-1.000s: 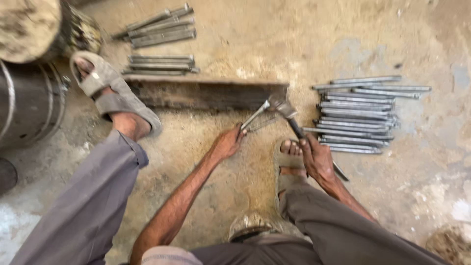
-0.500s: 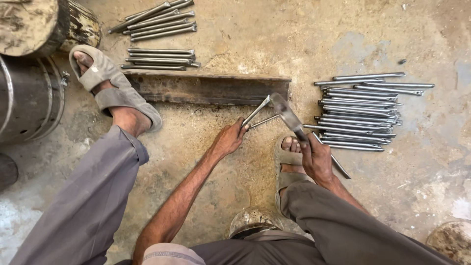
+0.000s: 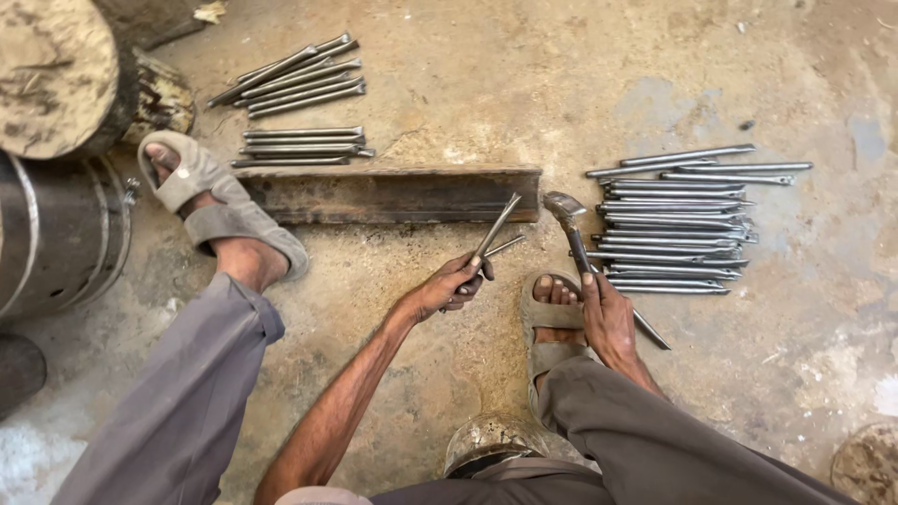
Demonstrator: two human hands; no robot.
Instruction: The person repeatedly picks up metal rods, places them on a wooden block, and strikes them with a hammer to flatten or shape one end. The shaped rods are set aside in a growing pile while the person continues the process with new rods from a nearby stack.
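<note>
My left hand [image 3: 451, 286] grips two thin metal rods [image 3: 496, 229]; their far ends reach the right end of a rusty steel bar [image 3: 393, 194] lying on the ground. My right hand [image 3: 608, 318] holds a hammer [image 3: 572, 224] by its handle, the head just right of the bar's end and beside the rods. My right foot in a sandal [image 3: 552, 323] rests between the two hands.
A large pile of metal rods [image 3: 678, 224] lies to the right. Two smaller rod bundles [image 3: 295, 103] lie beyond the bar. My left sandalled foot [image 3: 220, 210] is at the bar's left end. A wooden stump [image 3: 56, 79] and a dark metal drum [image 3: 56, 234] stand at left.
The hammer head has moved to the right, away from the rods, and my right hand has dropped slightly. My left hand keeps the rods against the bar's end.
</note>
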